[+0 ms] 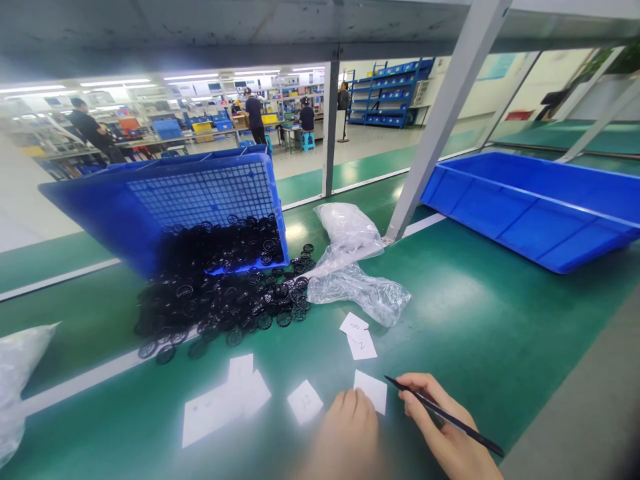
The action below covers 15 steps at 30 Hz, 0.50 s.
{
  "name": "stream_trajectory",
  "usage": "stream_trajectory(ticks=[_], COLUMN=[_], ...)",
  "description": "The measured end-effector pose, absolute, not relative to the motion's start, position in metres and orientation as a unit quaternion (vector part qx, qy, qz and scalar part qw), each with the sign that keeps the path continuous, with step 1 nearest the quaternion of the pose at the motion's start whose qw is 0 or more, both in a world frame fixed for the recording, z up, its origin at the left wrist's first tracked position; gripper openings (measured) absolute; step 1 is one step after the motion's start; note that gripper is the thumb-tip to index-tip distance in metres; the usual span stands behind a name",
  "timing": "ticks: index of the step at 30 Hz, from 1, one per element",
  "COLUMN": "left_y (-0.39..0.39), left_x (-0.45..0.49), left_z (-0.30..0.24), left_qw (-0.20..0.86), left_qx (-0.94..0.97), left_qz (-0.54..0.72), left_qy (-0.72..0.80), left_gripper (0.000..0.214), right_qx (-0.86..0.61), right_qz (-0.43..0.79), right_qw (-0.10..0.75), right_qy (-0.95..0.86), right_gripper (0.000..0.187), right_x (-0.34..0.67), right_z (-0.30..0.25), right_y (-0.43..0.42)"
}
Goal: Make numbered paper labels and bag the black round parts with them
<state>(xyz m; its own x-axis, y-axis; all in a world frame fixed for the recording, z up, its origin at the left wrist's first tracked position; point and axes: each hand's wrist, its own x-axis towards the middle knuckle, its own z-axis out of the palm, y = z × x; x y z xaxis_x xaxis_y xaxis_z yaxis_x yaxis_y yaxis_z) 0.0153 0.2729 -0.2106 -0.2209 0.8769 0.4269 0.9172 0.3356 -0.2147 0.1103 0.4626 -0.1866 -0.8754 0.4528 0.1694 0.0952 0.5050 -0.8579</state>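
My left hand (350, 430), partly blurred, has its fingers together and bent over the lower left edge of a white paper slip (374, 390). In my right hand (445, 427) is a slim black pen (463, 427), its pointed tip just right of that slip. A slip marked 32 (305, 401) lies left of my left hand. Beyond my hands two slips overlap, one marked 8 (354, 325) and one marked 2 (362, 346). More white paper slips (215, 413) lie at the left, their writing washed out by glare.
A tipped blue crate (210, 190) spills many black spoked rings (235, 293) onto the green table (450, 320). Clear plastic bags (357, 287) lie beside them. Another blue bin (530, 207) stands right, past a slanted white post (445, 120). A whitish bag (20, 380) is at left. People work behind.
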Motion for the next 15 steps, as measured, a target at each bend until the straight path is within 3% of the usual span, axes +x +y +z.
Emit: stream_trajectory(ticks=[7, 15], left_y=[0.271, 0.264], left_x=[0.041, 0.044], left_z=[-0.233, -0.235], left_qw=[0.24, 0.262], left_qx=[-0.527, -0.532], left_qz=[-0.062, -0.055], left_qy=[-0.813, -0.803], left_gripper=[0.031, 0.035], right_qx=[-0.14, -0.096], right_qz=[0.432, 0.45], right_qw=[0.195, 0.14], right_qy=[-0.869, -0.877], right_gripper=[0.02, 0.016], right_x=[0.111, 0.105], right_z=[-0.2, -0.209], right_y=[0.443, 0.436])
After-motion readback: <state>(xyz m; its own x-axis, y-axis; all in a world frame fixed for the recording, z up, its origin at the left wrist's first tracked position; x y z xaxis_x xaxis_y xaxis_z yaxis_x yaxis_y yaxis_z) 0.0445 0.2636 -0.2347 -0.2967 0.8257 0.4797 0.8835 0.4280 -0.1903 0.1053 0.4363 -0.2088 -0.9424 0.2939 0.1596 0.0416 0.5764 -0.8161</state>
